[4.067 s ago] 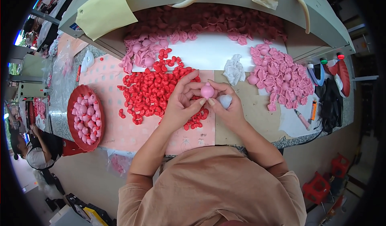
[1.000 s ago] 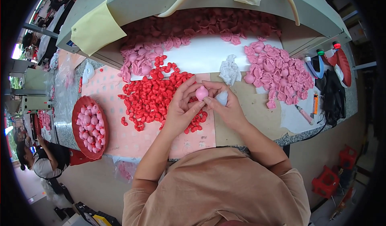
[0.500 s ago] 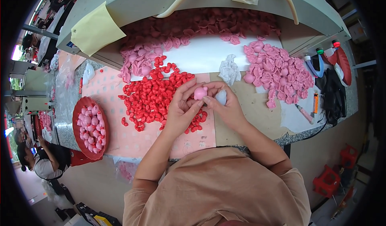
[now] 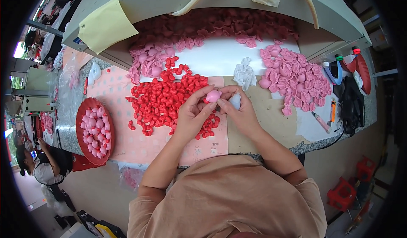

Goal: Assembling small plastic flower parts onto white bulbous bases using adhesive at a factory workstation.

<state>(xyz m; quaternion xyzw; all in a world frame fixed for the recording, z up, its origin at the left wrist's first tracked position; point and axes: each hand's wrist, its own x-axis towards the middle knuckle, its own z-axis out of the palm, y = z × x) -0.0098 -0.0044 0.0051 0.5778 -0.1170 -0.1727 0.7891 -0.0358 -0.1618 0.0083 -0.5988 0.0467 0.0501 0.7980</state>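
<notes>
Pink showed on the ball (image 4: 213, 95) pinched in the left hand (image 4: 190, 117), the right hand (image 4: 241, 117) clasping a whitish bottle (image 4: 235, 101), and I judged work partway: pink-and-red pieces (image 4: 93, 130) filled the bowl (image 4: 96, 160), loose red parts (image 4: 163, 100) remained.

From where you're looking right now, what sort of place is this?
Probably a small-parts assembly workshop: there's a pink ball being handled, loose red pieces heaped nearby, and a red bowl of similar pink balls on the same worktable.

Heaped red parts (image 4: 163, 100) and a co-worker (image 4: 47, 170) show a workshop.
</notes>
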